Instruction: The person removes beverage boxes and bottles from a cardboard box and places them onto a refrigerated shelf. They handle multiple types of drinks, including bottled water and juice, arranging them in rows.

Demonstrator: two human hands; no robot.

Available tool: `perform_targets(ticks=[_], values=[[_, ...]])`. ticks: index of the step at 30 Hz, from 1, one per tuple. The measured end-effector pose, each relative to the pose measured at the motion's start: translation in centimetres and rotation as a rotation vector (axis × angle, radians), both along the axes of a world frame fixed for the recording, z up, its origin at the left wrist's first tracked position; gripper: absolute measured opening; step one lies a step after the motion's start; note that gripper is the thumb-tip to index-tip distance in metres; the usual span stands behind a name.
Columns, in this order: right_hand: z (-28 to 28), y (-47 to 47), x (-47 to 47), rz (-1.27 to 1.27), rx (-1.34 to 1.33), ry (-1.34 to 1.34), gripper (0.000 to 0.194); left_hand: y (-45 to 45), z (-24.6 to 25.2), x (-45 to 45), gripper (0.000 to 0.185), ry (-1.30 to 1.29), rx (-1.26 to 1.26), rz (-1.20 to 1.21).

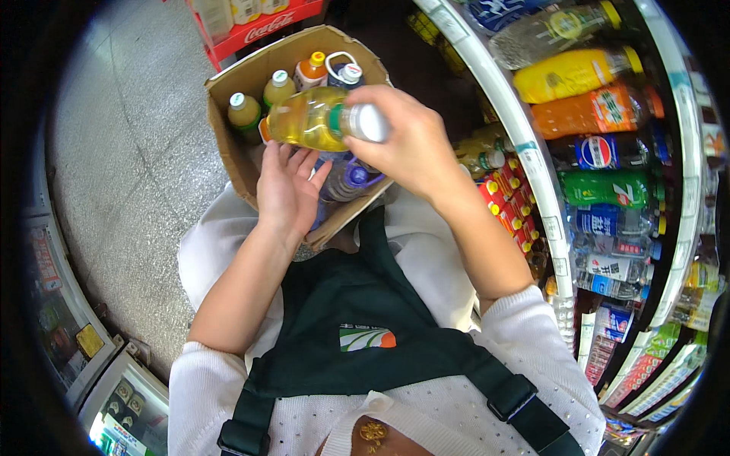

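My right hand (408, 128) grips a large plastic bottle of yellow liquid (308, 119) near its white cap, holding it tilted above an open cardboard box (228, 154). Palm up and fingers apart, my left hand (290, 188) is just below the bottle's lower part; whether it touches the bottle I cannot tell. Several bottles stand in the box: a green-labelled one with a white cap (244, 117), an orange drink bottle with a yellow cap (311, 71), a dark bottle with a white handle (346, 76) and a clear bottle with a purple cap and handle (345, 181).
On the right, shelves with white price rails (539, 165) hold rows of drink bottles, among them an orange soda bottle (593, 111). Red packs with yellow caps (513, 202) sit low beside them. A red Coca-Cola crate (262, 28) is beyond the box. Glass-fronted coolers (122, 399) line the lower left.
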State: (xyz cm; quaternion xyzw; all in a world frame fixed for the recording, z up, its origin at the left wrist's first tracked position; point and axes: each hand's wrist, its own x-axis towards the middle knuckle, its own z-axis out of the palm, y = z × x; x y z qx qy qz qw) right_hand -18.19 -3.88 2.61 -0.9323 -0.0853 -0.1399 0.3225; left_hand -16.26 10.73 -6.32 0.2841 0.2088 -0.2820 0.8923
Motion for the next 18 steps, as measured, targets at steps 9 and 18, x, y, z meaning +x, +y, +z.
perform_targets(ticks=[9,18], values=[[2.9,-9.8,-12.1,-0.377,-0.098,-0.039,0.038,-14.7,2.5,-5.4,0.056,-0.002,-0.208,-0.388],[-7.2,-17.8,-14.0,-0.587,-0.022,0.318,0.038,-24.0,-9.7,-8.2,0.062,0.291,-0.006,-0.589]])
